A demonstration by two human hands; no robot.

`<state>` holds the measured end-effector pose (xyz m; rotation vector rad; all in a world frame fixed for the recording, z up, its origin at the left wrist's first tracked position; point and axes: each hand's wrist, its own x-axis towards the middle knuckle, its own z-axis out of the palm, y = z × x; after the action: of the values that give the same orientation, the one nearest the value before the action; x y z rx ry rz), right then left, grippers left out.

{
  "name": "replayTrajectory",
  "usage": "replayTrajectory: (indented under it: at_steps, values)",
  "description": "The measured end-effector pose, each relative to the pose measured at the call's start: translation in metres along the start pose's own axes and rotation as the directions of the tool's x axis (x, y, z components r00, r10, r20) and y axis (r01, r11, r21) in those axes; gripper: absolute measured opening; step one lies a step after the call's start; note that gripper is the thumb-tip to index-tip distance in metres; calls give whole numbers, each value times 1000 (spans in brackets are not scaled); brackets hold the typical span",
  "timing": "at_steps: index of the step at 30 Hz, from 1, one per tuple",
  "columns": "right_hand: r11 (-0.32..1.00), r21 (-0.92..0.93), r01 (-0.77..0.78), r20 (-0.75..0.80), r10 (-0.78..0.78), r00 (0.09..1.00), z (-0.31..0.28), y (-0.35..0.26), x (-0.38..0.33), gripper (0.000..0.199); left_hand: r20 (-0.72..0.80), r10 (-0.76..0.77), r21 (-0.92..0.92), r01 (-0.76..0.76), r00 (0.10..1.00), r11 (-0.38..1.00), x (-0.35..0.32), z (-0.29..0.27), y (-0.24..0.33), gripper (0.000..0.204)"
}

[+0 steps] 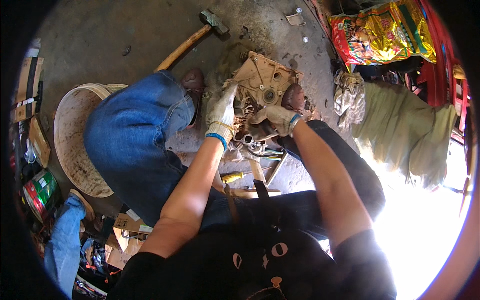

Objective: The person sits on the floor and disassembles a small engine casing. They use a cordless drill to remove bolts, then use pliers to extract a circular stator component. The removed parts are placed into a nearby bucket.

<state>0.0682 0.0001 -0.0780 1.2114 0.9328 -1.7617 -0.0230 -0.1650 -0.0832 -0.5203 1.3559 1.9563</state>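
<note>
Two gloved hands: left hand (222,112) clamped on motor housing (262,80), right hand (277,120) gripping near edge; steady between feet, pull evenly.

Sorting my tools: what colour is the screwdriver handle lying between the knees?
Yellow: the screwdriver handle shows best in the head view.

A repair workshop: grimy concrete floor (115,30), sledgehammer (200,32), dismantled motor housing (262,80).
</note>
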Motion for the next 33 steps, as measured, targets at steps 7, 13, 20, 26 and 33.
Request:
replayTrajectory:
  at_steps: [7,13,20,26,33]
  values:
    - [697,711,87,238,-356,904,22,68,56,36,131,180,256,-209,975,944,-2,-5,-5,50]
    - [683,727,64,316,-416,853,1,75,79,39,130,18,274,-54,991,960,-5,-4,1,48]
    - [849,511,132,205,-270,941,-10,58,52,22,56,71,350,-86,996,933,-2,0,2,38]
    - [745,-444,499,169,-477,863,-28,30,26,16,54,-110,3,110,992,994,-20,7,5,27]
    - [-414,-899,145,250,-213,944,-23,-34,-10,20,65,-253,-238,262,965,935,-40,20,22,21]
